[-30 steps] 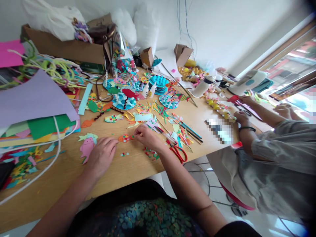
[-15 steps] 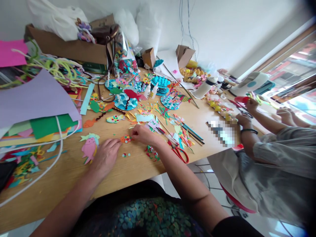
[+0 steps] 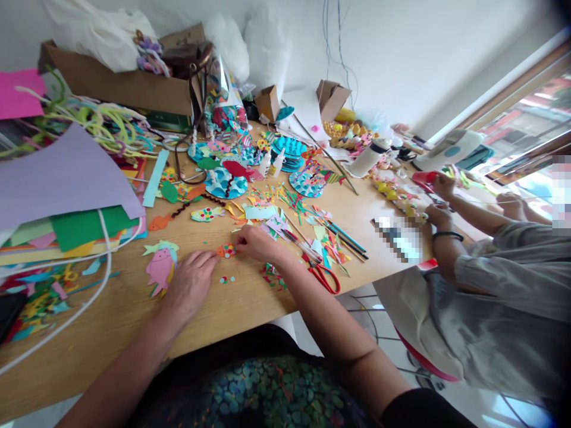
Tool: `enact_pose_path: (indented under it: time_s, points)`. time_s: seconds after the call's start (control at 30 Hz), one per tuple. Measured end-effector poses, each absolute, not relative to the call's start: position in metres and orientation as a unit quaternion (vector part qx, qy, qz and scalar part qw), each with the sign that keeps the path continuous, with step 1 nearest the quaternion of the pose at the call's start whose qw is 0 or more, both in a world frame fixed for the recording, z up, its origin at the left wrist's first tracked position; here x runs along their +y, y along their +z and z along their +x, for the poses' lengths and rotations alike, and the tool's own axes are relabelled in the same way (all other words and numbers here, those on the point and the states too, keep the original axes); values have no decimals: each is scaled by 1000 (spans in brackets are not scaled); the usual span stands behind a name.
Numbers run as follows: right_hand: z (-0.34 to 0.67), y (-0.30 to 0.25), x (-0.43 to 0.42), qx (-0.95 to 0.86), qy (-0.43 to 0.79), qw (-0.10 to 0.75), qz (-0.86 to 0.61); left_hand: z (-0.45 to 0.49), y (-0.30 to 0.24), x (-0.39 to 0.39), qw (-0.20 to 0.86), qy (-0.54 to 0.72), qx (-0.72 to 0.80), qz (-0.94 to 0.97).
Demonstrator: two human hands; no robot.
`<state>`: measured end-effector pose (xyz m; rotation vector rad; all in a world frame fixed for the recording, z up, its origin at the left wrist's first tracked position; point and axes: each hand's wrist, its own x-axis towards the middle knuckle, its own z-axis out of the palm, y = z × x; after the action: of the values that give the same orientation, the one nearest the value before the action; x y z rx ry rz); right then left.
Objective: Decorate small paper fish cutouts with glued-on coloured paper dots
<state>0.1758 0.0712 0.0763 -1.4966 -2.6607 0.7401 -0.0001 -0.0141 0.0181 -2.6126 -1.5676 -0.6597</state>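
Note:
A small orange paper fish (image 3: 226, 251) with coloured dots lies on the table between my two hands. My left hand (image 3: 193, 282) rests flat with its fingers stretched out, the fingertips touching the fish's left end. At the fish's right end, my right hand (image 3: 255, 242) is closed in a pinch. Whatever is between those fingers is hidden. Just below the fish lie a few loose paper dots (image 3: 226, 279). Beside my left hand are a pink paper fish (image 3: 159, 268) and other cut fish partly under it.
Red-handled scissors (image 3: 325, 278) and paper scraps lie right of my right forearm. Blue paper plates with fish (image 3: 225, 183) and glue bottles (image 3: 277, 163) stand farther back. Coloured paper sheets (image 3: 57, 172) are stacked left. A co-worker's hand (image 3: 444, 185) holds a red thing at right.
My hands and the orange fish stay nearly in place. At the right, the co-worker's hand and the red thing have shifted slightly left.

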Motion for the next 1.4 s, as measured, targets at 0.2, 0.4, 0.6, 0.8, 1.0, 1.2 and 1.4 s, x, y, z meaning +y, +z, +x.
enact_pose_path:
  time_s: [0.2, 0.4, 0.6, 0.8, 1.0, 1.2, 1.4]
  points:
    - [175, 73, 72, -848, 220, -4, -482, 0, 16, -14, 33, -223, -492, -841]
    - [174, 70, 71, -845, 212, -3, -491, 0, 14, -15, 23, -221, -498, -838]
    - [172, 68, 71, -845, 205, 1, -495, 1, 14, -15, 25, -213, -503, -837]
    - [173, 66, 72, -847, 199, 8, -492, 0, 14, -14, 28, -204, -506, -837]
    - [172, 66, 71, -846, 203, 17, -493, 1, 16, -15, 27, -210, -503, -838]
    - [179, 72, 73, -832, 261, 45, -488, 0, 17, -15, 19, -206, -504, -838]
    - [185, 73, 75, -809, 348, 83, -467, -1, 14, -14, 6, -208, -509, -835]
